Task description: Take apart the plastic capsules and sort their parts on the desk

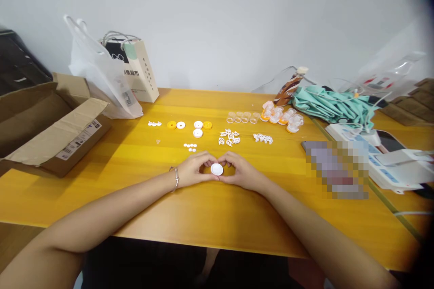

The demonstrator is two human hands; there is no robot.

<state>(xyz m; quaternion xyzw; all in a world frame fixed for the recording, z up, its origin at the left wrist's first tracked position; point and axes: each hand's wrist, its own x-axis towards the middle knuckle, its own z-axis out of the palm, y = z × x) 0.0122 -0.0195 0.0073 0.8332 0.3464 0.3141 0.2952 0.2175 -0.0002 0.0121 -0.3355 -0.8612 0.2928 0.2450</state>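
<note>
Between my two hands is a round white plastic disc, its flat face turned up towards me. My left hand, with a bracelet at the wrist, pinches its left side. On the other side my right hand grips it with thumb and curled fingers. Just beyond my hands lie small white discs and white openwork pieces. Farther back are white round caps and yellow round caps. Clear cups stand in a row, near assembled clear-and-orange pieces.
At the left stand an open cardboard box, a white plastic bag and a paper bag. To the right are a bottle, a folded green umbrella, a power strip and a blurred-out flat object.
</note>
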